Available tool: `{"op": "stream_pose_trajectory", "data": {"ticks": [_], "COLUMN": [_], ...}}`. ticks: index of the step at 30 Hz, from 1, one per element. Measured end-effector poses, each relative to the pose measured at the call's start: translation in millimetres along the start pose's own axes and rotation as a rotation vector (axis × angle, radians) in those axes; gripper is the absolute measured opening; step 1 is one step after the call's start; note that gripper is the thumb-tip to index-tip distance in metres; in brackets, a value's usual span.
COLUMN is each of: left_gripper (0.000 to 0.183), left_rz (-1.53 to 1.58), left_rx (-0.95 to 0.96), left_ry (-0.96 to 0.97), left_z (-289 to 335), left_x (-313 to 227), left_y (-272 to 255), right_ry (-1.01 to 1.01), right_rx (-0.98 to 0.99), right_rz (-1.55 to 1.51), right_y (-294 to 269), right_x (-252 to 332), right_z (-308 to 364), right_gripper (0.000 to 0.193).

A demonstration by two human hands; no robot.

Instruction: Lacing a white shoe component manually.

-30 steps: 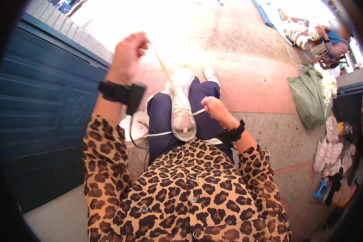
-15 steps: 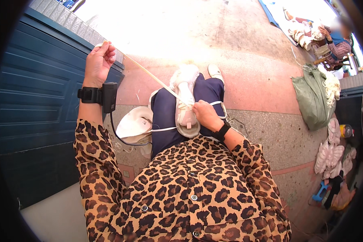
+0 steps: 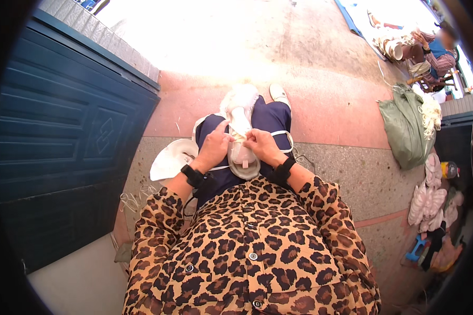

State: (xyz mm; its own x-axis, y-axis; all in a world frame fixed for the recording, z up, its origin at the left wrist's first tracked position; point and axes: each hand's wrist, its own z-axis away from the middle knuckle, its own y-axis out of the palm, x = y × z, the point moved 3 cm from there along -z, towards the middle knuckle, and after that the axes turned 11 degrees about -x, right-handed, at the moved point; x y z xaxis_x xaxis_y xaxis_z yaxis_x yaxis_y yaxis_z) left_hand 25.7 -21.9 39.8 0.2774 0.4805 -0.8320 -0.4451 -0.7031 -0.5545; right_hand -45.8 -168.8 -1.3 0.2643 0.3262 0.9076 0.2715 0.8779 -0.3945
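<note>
A pale pink and white sneaker [image 3: 242, 153] rests between my thighs, its heel toward me and cream laces across its upper. Over its left side, my left hand [image 3: 214, 148] has its index finger and thumb apart near the laces; I see nothing held in it. From the right, my right hand [image 3: 264, 146] pinches the cream shoelace [image 3: 238, 136] at the shoe's throat. Its fingertips partly cover the lacing. Farther out, a bundle of white material [image 3: 239, 97] lies against the toe end, too bright to make out.
A white hat-like thing [image 3: 169, 159] lies by my left leg, with loose cord [image 3: 134, 201] nearby. Blue panelled doors [image 3: 63, 121] stand at left. At right are a green sack [image 3: 407, 128] and piled pale shoes [image 3: 428, 202]. Another person [image 3: 439, 55] sits at the far right.
My left hand has come down from the upper left, where it held the lace stretched taut, to the shoe. My right hand stays at the laces, its fingers slightly shifted.
</note>
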Motion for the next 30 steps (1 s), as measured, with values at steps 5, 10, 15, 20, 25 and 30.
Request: {"op": "stream_pose_trajectory", "data": {"ticks": [5,10,15,20,25,30], "left_gripper": [0.047,0.048,0.045,0.008,0.018,0.018], "left_rz": [-0.256,-0.314,-0.211,-0.808,0.602,1.097], "left_rx": [0.013,0.079,0.056,-0.077,-0.812,-1.023], "left_ry": [0.13,0.133,0.147,0.404,-0.451,-0.418], "left_z": [4,2,1,-2,8,49], "left_x": [4,0,6,41,63,124], "left_y": [19,24,22,-58,-190,-284], "right_ry": [-0.081,-0.153,-0.238,-0.282,0.139,0.017], "right_rx": [0.02,-0.034,-0.048,-0.107,0.02,-0.483], "right_rz": [0.051,0.032,0.061,0.017,-0.934,-1.372], "right_y": [2,7,10,1,-106,-253], "right_x": [4,-4,-4,-6,13,8], "right_z": [-4,-5,-4,-8,-9,5], "right_gripper": [0.013,0.012,0.013,0.023,0.017,0.025]}}
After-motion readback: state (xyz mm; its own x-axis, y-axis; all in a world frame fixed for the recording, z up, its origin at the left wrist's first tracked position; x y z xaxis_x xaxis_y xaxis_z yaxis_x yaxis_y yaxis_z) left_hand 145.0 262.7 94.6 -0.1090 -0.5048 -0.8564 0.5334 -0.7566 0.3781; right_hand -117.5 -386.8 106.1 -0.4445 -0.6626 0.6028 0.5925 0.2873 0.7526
